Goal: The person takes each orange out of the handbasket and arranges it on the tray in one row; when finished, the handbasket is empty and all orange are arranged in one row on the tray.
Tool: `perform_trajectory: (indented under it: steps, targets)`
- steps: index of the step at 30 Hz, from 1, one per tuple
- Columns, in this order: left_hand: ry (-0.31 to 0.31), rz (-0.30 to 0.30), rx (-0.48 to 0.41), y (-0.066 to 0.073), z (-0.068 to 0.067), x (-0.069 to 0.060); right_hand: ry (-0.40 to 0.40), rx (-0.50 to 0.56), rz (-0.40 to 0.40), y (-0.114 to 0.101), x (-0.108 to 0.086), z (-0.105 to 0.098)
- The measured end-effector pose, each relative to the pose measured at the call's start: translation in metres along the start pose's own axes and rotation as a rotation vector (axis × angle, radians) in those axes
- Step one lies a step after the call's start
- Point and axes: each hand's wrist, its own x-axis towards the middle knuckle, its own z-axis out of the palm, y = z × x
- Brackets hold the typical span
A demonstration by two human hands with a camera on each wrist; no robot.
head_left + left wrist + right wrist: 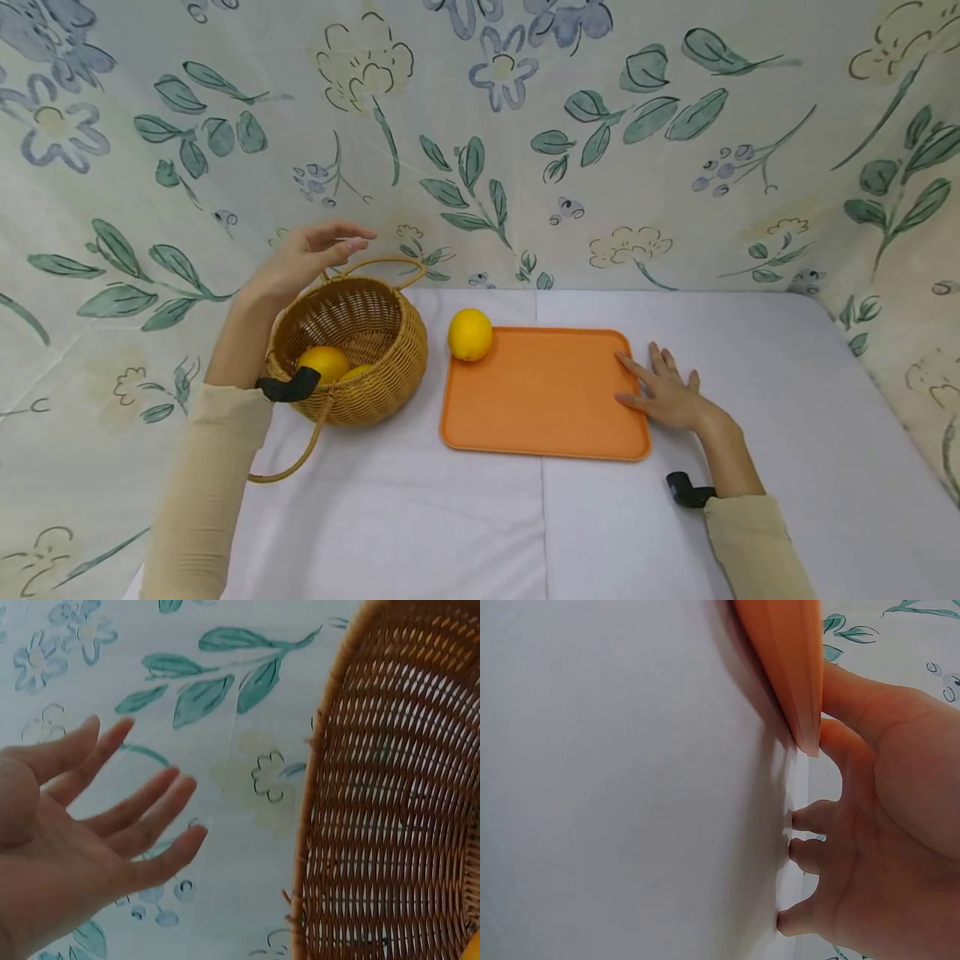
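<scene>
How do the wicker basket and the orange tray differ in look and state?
The basket is rounded and deep, while the tray is rectangular and shallow. The basket is woven and tan; the tray is smooth and orange. Yellow fruits lie inside the basket; a single fruit sits at the tray's far left corner. Both rest on the white cloth.

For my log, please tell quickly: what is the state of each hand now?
Left hand: open, holding nothing, near the basket.
Right hand: open, touching the orange tray.

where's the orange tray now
In the head view, the orange tray lies just right of centre, between the wicker basket and the right hand, with a lemon at its far-left corner.
</scene>
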Motion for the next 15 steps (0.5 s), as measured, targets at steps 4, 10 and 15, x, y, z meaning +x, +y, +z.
perform_trajectory:
  steps: [4, 10, 15]
  targets:
    - [-0.134, 0.004, 0.024, -0.023, -0.019, 0.011, 0.001, 0.0, -0.001, 0.0, 0.0, -0.001]
    - [-0.376, -0.031, -0.059, -0.056, -0.033, 0.02, 0.003, -0.001, 0.003, -0.001, 0.0, 0.0]
    - [-0.489, -0.078, 0.001, -0.075, -0.037, 0.024, 0.004, 0.003, 0.004, -0.002, -0.001, 0.0]
